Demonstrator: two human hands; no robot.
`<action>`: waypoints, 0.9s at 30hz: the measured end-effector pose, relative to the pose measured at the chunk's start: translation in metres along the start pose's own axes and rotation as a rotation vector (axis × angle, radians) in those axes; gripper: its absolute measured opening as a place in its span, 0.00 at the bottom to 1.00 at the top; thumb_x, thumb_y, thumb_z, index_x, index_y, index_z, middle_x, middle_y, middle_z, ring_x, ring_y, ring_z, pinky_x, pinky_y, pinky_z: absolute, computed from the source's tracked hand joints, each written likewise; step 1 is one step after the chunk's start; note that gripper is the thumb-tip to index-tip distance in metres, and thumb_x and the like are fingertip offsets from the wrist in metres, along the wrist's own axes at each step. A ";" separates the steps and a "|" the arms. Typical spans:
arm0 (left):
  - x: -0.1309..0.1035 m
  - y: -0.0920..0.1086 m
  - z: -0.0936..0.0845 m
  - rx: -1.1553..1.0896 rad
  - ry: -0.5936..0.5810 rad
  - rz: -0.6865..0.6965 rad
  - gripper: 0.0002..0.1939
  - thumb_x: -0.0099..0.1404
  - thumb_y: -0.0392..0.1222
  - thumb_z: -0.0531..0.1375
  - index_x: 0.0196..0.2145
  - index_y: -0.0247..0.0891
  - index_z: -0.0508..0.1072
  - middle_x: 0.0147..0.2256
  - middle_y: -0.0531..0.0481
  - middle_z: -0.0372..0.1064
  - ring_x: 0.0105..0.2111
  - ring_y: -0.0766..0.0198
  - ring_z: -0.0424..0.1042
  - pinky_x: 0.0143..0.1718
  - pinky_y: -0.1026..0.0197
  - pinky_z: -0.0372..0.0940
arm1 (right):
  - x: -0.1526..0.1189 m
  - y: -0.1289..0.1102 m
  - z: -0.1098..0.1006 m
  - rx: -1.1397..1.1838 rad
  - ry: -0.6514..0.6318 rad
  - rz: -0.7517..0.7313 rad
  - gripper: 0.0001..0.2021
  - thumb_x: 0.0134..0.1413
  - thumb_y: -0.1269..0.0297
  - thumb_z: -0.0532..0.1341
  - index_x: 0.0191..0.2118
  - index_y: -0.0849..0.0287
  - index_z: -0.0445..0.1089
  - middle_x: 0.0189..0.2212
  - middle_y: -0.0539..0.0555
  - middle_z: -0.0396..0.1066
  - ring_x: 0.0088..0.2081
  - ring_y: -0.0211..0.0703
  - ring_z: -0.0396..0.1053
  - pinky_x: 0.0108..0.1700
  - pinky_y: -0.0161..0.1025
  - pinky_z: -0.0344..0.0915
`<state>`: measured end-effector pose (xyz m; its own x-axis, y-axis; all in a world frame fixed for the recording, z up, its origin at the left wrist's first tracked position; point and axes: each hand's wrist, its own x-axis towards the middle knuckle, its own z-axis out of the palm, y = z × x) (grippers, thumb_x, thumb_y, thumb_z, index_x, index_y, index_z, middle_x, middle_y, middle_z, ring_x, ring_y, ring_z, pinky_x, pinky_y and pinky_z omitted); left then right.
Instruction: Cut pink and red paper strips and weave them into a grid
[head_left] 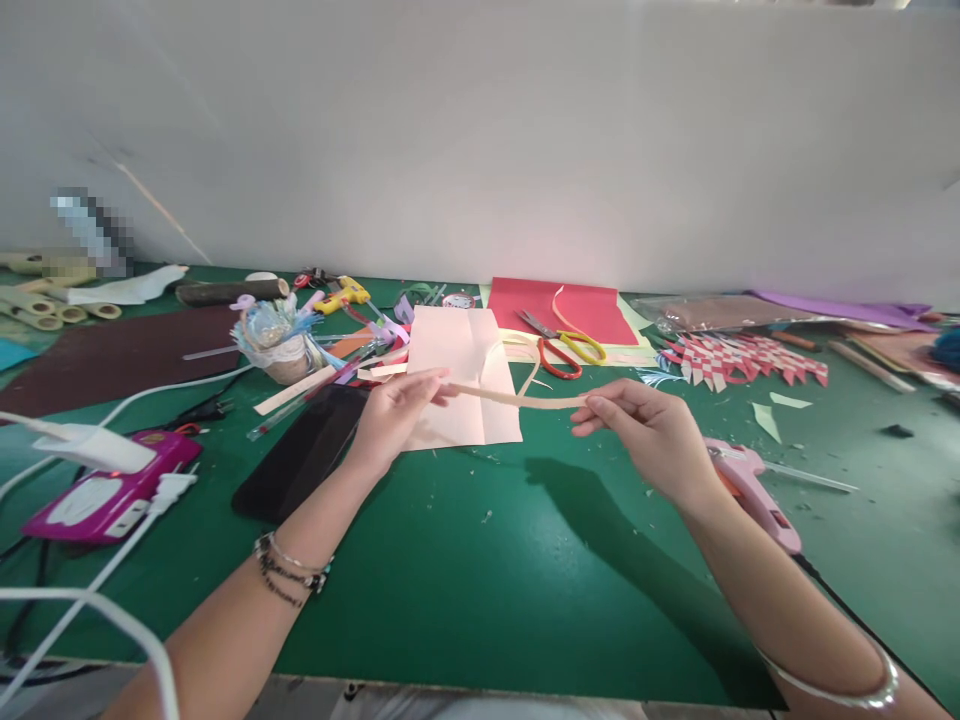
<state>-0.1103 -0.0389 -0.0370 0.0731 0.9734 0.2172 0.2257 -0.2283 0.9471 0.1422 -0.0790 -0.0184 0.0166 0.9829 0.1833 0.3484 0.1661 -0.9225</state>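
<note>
A narrow pale paper strip (pixel 525 401) is stretched between my two hands above the green table (pixel 450 590). My left hand (pixel 401 415) pinches its left end, over the lower part of a creased light pink sheet (pixel 450 335). The right end sits between the thumb and fingers of my right hand (pixel 645 430). A thin curled loop of pale paper (pixel 535 365) shows just behind the strip. Beyond it, red and yellow scissors (pixel 562 345) lie partly open by a red sheet (pixel 570 305).
A black phone (pixel 300 455) lies beside my left forearm, with a magenta power strip (pixel 112 490) further left. A pink glue gun (pixel 754 490) rests near my right wrist. Woven red and white paper (pixel 750 360) is at the back right, a twine-wrapped pot (pixel 281 355) at the back left.
</note>
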 end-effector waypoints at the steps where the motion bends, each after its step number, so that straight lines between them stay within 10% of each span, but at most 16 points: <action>1: 0.000 0.001 0.000 0.031 0.020 0.039 0.20 0.61 0.52 0.54 0.41 0.33 0.71 0.37 0.44 0.73 0.37 0.60 0.70 0.44 0.58 0.61 | -0.001 -0.003 -0.001 -0.026 -0.027 -0.007 0.10 0.52 0.58 0.56 0.30 0.60 0.67 0.25 0.53 0.73 0.27 0.41 0.73 0.34 0.37 0.67; 4: -0.006 0.011 0.005 0.208 -0.011 0.223 0.22 0.65 0.53 0.46 0.45 0.35 0.68 0.45 0.44 0.68 0.50 0.58 0.63 0.52 0.57 0.54 | -0.007 -0.016 -0.001 -0.162 -0.196 -0.066 0.09 0.54 0.61 0.54 0.31 0.59 0.68 0.25 0.52 0.73 0.27 0.40 0.72 0.32 0.35 0.66; 8: -0.025 0.033 0.022 0.303 -0.343 0.391 0.19 0.66 0.51 0.45 0.48 0.39 0.64 0.48 0.45 0.64 0.50 0.57 0.61 0.52 0.56 0.53 | -0.013 -0.034 0.004 -0.372 -0.475 -0.180 0.09 0.55 0.66 0.52 0.30 0.57 0.69 0.24 0.49 0.71 0.27 0.37 0.69 0.28 0.31 0.62; 12: -0.043 0.043 0.036 0.138 -0.688 0.056 0.17 0.67 0.48 0.45 0.51 0.39 0.58 0.25 0.54 0.65 0.25 0.67 0.65 0.28 0.65 0.60 | -0.009 -0.041 0.009 -0.372 -0.482 -0.198 0.09 0.56 0.64 0.52 0.31 0.57 0.68 0.23 0.48 0.70 0.22 0.33 0.66 0.25 0.30 0.60; 19: -0.041 0.019 0.038 -0.066 -0.662 -0.228 0.16 0.67 0.49 0.42 0.35 0.37 0.63 0.18 0.59 0.47 0.17 0.72 0.47 0.19 0.70 0.49 | 0.027 -0.020 -0.001 -0.308 -0.511 -0.010 0.08 0.52 0.62 0.54 0.26 0.59 0.63 0.20 0.48 0.68 0.21 0.33 0.66 0.25 0.31 0.61; 27: -0.038 0.013 0.032 0.351 -0.775 -0.275 0.27 0.65 0.58 0.38 0.30 0.37 0.67 0.19 0.55 0.62 0.17 0.68 0.62 0.22 0.66 0.54 | 0.086 0.007 -0.007 -0.666 -0.871 0.061 0.08 0.48 0.63 0.57 0.23 0.60 0.67 0.19 0.50 0.68 0.22 0.37 0.66 0.27 0.36 0.61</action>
<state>-0.0788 -0.0792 -0.0405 0.5799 0.7365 -0.3482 0.6071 -0.1056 0.7876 0.1528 0.0060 -0.0071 -0.5249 0.7507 -0.4012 0.8103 0.2965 -0.5054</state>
